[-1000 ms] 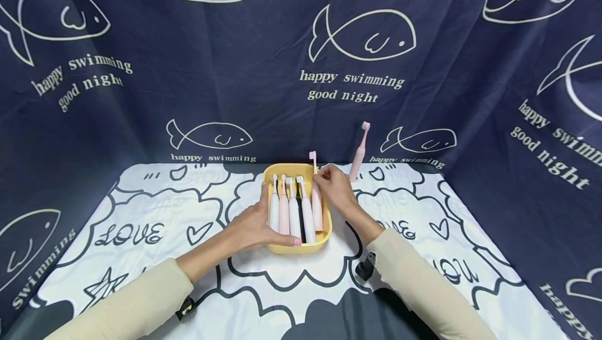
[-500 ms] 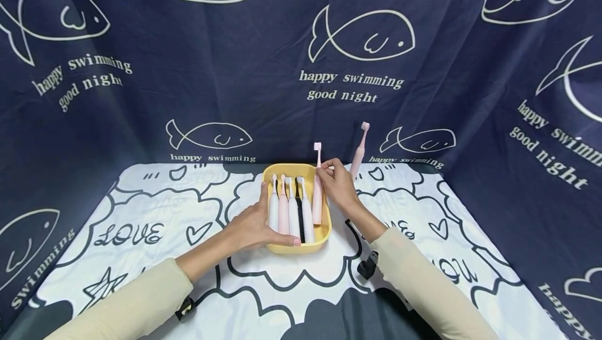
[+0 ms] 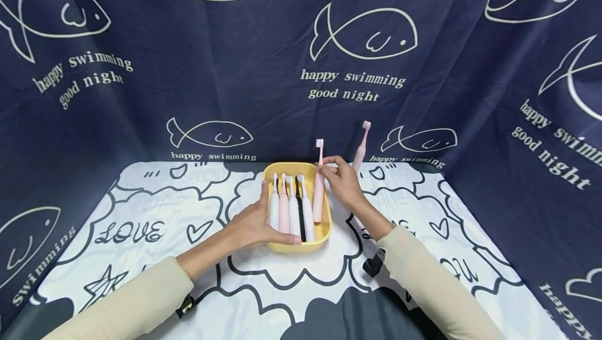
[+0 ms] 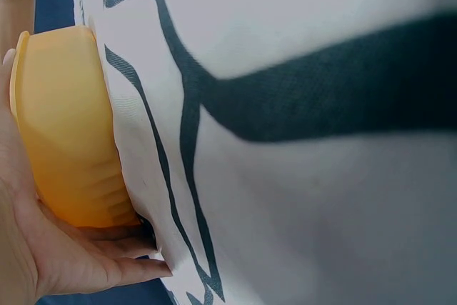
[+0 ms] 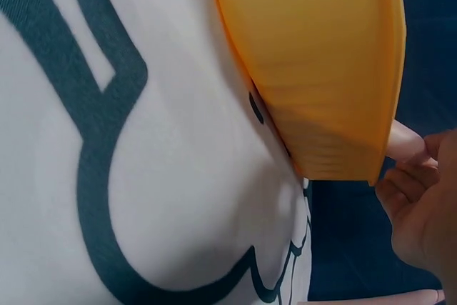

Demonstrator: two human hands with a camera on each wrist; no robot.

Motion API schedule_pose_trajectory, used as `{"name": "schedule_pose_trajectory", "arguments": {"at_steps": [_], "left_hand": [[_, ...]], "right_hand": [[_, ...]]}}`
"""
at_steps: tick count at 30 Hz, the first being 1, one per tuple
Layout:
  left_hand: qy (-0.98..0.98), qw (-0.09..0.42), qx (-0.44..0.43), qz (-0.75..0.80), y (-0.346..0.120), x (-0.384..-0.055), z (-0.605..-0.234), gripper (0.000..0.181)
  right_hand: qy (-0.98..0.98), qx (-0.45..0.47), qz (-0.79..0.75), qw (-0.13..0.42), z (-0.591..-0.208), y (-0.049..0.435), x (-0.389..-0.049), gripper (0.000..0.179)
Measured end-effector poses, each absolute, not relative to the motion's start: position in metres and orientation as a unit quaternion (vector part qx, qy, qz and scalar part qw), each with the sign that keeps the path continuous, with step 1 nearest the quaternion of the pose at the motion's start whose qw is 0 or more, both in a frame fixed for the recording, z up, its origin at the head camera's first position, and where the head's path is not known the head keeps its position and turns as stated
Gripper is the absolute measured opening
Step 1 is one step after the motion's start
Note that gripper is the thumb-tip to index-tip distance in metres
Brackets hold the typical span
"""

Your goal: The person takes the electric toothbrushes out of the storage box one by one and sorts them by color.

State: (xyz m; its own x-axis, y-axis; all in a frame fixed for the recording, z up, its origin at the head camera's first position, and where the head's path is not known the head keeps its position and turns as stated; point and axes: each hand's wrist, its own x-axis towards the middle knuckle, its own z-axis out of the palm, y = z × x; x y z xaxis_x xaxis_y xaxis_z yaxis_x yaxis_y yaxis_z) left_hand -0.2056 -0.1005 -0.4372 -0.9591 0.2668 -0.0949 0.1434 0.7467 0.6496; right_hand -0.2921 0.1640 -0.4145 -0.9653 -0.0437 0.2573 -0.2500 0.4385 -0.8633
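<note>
My left hand (image 3: 254, 225) holds the left near corner of a yellow box (image 3: 298, 248), thumb along its near rim and fingers at its left side. In the left wrist view that hand (image 4: 64, 248) lies against the box wall (image 4: 71, 126). Above the box's right part, my right hand (image 3: 342, 180) pinches a pink electric toothbrush (image 3: 318, 201) near its neck; its lower end is over the box interior. Side by side inside lie white toothbrushes (image 3: 308, 217), a pink toothbrush (image 3: 284, 214) and a dark one (image 3: 301, 220). The right wrist view shows the held toothbrush (image 5: 405, 141) partly hidden by fingers.
Behind my right hand another pink toothbrush (image 3: 360, 154) stands upright on the table, its lower part hidden by the hand. A white patterned cloth (image 3: 155, 235) covers the table. A dark blue curtain (image 3: 263, 68) with fish drawings rises at the back and sides.
My right hand has lifted the pink toothbrush from its place in the box and shifted it slightly up and right. The left hand and the box have stayed put.
</note>
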Motion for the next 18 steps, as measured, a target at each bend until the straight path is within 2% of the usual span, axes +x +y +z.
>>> {"name": "schedule_pose_trajectory", "arguments": {"at_steps": [10,18], "left_hand": [[0.930,0.093,0.111,0.338,-0.100,-0.206,-0.437,0.180],[0.931,0.094,0.108,0.337,-0.101,-0.207,-0.438,0.180]], "right_hand": [[-0.779,0.105,0.618,0.019,-0.405,0.173,-0.290,0.035],[-0.771,0.105,0.628,-0.003,-0.396,0.176,-0.286,0.034]]}}
